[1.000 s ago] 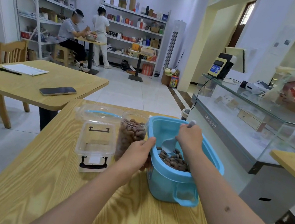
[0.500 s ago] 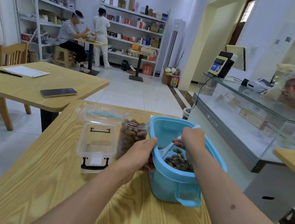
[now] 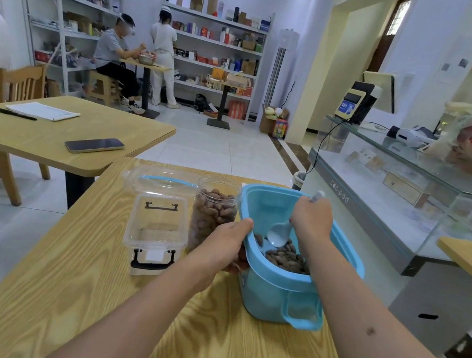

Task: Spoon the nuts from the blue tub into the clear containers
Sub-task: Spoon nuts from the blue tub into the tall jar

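The blue tub [image 3: 276,299] stands on the wooden table [image 3: 116,315] with brown nuts [image 3: 287,259] lying in its near end. My right hand [image 3: 311,217] grips the handle of a pale blue spoon [image 3: 280,234], whose bowl sits just above the nuts. My left hand [image 3: 224,244] grips the tub's left rim, thumb over the edge. A clear round jar [image 3: 213,212], nearly full of nuts, stands against the tub's left side. Left of it sits a clear box [image 3: 157,222] with black latches.
A clear lid with a blue seal [image 3: 162,180] lies behind the clear box. A second table [image 3: 46,139] at left holds a phone [image 3: 94,145], paper and a pen. A glass counter [image 3: 415,191] runs along the right. Two people are at the far shelves.
My right hand dipped the spoon low among the nuts, then lifted it so the bowl shows above them. My left hand has stayed on the tub's rim.
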